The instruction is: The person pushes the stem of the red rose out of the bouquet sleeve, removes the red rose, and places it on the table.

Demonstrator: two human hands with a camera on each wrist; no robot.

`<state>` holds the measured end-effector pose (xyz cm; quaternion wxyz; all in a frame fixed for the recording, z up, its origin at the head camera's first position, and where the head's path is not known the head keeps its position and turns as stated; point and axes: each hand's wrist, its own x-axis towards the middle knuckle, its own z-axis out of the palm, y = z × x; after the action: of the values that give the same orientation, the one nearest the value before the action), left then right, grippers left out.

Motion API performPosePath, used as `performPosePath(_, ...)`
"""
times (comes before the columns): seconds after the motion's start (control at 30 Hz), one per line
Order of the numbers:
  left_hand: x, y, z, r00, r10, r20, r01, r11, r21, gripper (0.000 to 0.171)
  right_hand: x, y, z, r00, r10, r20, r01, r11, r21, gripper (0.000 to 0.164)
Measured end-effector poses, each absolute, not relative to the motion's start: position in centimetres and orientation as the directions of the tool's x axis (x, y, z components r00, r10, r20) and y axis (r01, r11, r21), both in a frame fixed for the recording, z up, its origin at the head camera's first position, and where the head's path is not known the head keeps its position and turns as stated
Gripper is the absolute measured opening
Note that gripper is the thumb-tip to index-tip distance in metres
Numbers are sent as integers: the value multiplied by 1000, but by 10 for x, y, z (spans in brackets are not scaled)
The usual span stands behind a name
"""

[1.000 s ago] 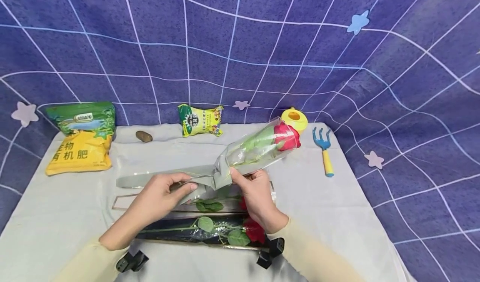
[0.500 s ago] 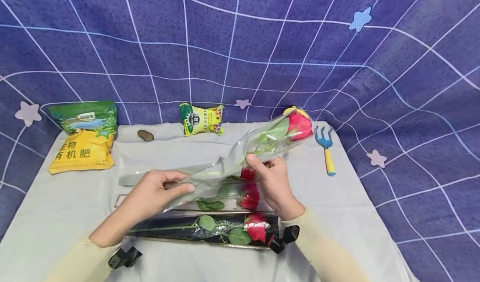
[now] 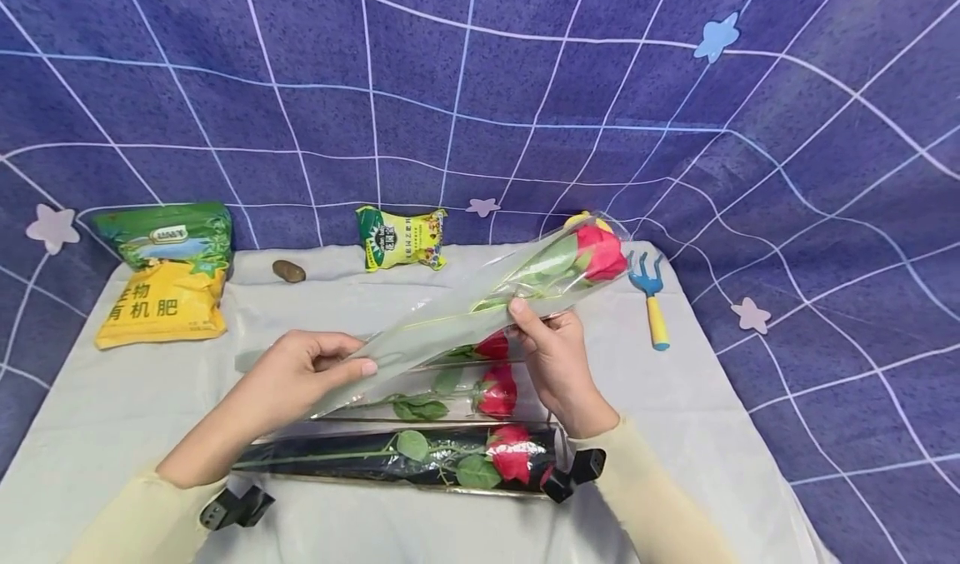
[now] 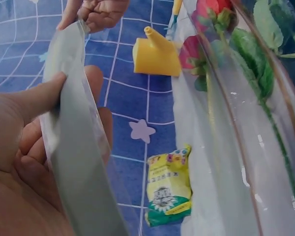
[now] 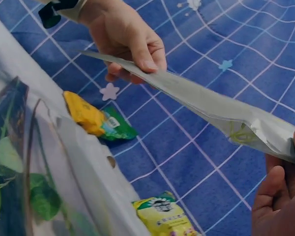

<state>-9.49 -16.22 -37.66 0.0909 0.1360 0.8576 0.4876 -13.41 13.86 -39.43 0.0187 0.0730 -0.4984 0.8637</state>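
Note:
A single red rose [image 3: 600, 252] in a grey-white and clear sleeve [image 3: 431, 324] is held up slanting over the table, bloom toward the back right. My left hand [image 3: 300, 381] pinches the sleeve's lower end between thumb and fingers. Just below the bloom, my right hand [image 3: 555, 364] grips it, thumb on top. In the right wrist view the sleeve [image 5: 201, 101] stretches between both hands, seen nearly edge-on. Beneath lie more wrapped roses: one in a black sleeve [image 3: 322, 450] at the front, one in a pale sleeve [image 3: 497, 391] behind it, and another red bloom [image 3: 492, 346] partly covered by the held sleeve.
At the back left stands a green and yellow fertilizer bag [image 3: 168, 285], with a brown stone-like lump [image 3: 288, 271] beside it. A small yellow-green packet [image 3: 401, 238] lies at the back. A yellow watering can [image 4: 157, 56] and a blue-yellow hand rake [image 3: 654, 306] are at the right.
The held rose has moved right, and its crumpled sleeve now lies smooth and straight. My right hand has shifted right, my left slightly left and down. The roses beneath show more.

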Motion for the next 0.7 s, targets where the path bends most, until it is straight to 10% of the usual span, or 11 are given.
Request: performPosePath(0.7, -86, -148, -388, -956, 285, -73, 42, 379, 924, 36, -119, 112, -416, -990, 15, 138, -133, -399, -907, 17)
